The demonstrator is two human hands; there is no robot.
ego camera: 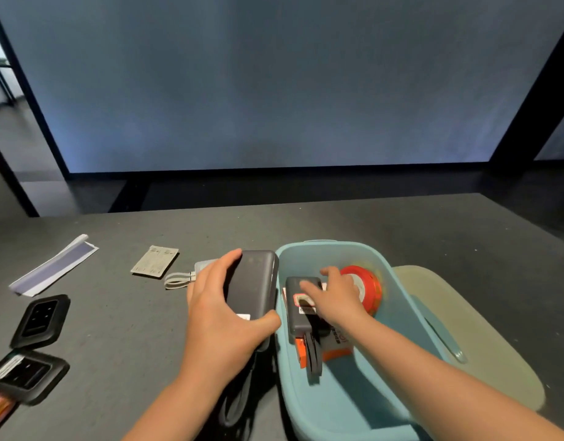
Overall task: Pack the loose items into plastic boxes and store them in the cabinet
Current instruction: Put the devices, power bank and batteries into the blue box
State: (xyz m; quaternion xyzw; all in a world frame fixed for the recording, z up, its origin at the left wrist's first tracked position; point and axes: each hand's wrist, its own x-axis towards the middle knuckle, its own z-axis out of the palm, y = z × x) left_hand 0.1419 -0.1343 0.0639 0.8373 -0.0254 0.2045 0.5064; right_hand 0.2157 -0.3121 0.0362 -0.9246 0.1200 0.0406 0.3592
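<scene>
A light-blue plastic box (398, 300) sits on the dark table. Inside it lie a dark grey power bank (298, 323), a red tape roll (368, 286) and an orange-and-black item (330, 350). My left hand (220, 316) grips a larger dark grey power bank (253, 288) just left of the box's rim, its black cord trailing toward me. My right hand (333, 294) reaches into the box, fingers spread over the smaller power bank and touching the tape roll.
A pale green lid (484, 338) lies right of the box. On the table to the left are two black square devices (40, 319) (26, 375), a folded white paper (51, 265), a small packet (155, 261) and a white cable loop (178, 278).
</scene>
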